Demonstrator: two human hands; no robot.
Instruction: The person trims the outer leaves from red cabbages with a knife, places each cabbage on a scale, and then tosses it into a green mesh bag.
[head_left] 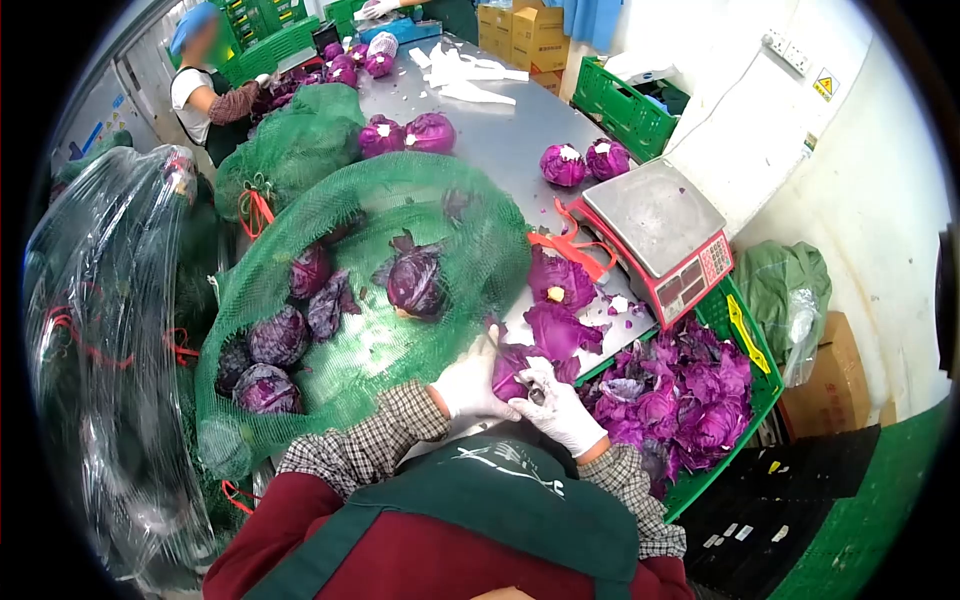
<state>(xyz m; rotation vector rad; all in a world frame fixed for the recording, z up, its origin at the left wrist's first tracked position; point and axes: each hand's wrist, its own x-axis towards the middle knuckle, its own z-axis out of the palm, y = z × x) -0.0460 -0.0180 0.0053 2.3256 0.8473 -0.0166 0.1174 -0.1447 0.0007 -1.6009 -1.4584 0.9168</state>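
Observation:
A purple cabbage sits between my two white-gloved hands at the near edge of the metal table. My left hand is wrapped round its left side. On its right side my right hand has bent fingers pressed close together, and what they pinch is too small to make out. Just beyond lie loose purple leaves and another cabbage. To the left, a green mesh bag lies open with several dark cabbages inside.
A green crate of torn leaves stands at my right, below a red scale. Two cabbages sit behind the scale. Plastic-wrapped sacks stand at the left. A co-worker is at the far left.

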